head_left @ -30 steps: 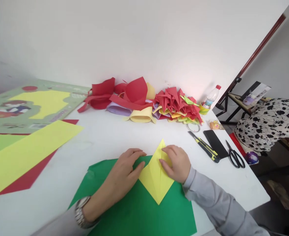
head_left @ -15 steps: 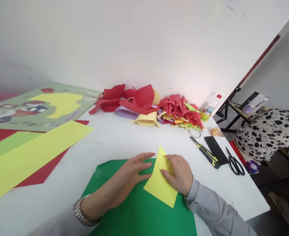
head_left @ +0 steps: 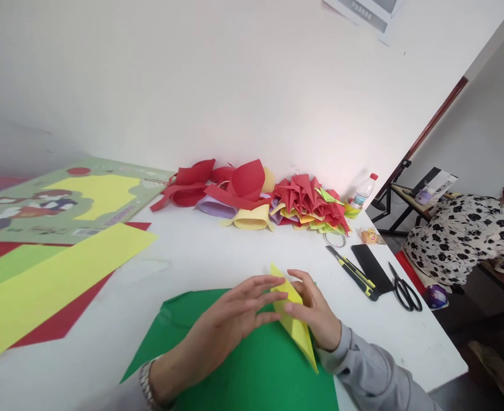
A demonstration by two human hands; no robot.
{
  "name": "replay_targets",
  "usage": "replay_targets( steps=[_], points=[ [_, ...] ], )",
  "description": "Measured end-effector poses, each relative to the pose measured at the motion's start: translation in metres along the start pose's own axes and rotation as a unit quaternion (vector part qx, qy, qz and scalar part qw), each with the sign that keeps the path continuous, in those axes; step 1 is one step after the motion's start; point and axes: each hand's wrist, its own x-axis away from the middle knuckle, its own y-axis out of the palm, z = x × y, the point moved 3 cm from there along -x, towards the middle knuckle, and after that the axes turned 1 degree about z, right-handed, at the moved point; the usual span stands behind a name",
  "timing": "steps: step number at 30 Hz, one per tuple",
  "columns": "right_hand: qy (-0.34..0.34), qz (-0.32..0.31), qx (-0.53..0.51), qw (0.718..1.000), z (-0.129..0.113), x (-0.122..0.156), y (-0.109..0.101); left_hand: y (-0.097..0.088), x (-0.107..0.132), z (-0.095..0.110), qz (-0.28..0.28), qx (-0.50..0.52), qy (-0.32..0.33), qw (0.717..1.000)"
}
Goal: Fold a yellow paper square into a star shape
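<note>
Head view: white table adjoins wall; right hand grips folded yellow paper, left hand spread.

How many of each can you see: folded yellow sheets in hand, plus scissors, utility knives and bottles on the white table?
Folded yellow sheet in hand: 1
Pair of scissors: 1
Utility knife: 1
Bottle: 1
Total: 4

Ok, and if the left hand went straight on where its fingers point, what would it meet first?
The folded, pointed yellow paper, it seems: fingers of the left hand overlap it in view, though contact is unclear. Just beyond is the right hand.
</note>
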Motion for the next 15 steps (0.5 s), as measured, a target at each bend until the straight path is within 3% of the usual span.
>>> replay_targets(
  steps=[4, 8, 11, 13, 15],
  points=[
    [0.100, -0.017, -0.235, 0.967, 0.003, -0.006, -0.003, -0.005, 0.004, 0.001, 0.051, -0.164, 0.059, 0.983],
    [0.112, 0.003, -0.294, 0.949, 0.008, -0.014, -0.007, -0.013, 0.000, 0.000, 0.129, -0.275, 0.122, 0.945],
    [0.088, 0.002, -0.234, 0.968, 0.022, -0.021, -0.010, -0.020, -0.007, -0.014, 0.130, -0.320, 0.047, 0.937],
    [0.037, 0.019, -0.091, 0.995, 0.030, -0.025, -0.016, -0.026, -0.010, -0.025, 0.114, -0.376, -0.001, 0.920],
    [-0.027, 0.064, 0.043, 0.997, 0.032, -0.026, -0.025, -0.032, -0.011, -0.029, 0.116, -0.466, 0.036, 0.876]
  ],
)
